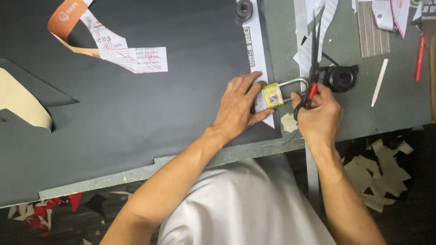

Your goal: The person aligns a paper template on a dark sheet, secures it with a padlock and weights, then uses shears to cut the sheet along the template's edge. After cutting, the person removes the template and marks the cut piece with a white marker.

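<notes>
Black sheet (pixel 124 109): L hand (pixel 238 106) on padlock (pixel 273 95), R hand (pixel 319 115) w/ scissors (pixel 314 52).

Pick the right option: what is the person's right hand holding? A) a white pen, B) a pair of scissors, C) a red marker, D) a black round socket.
B. The right hand grips the dark handles of the scissors, whose blades point away up the table, while the left hand rests flat on the black sheet beside a yellow padlock.
</notes>
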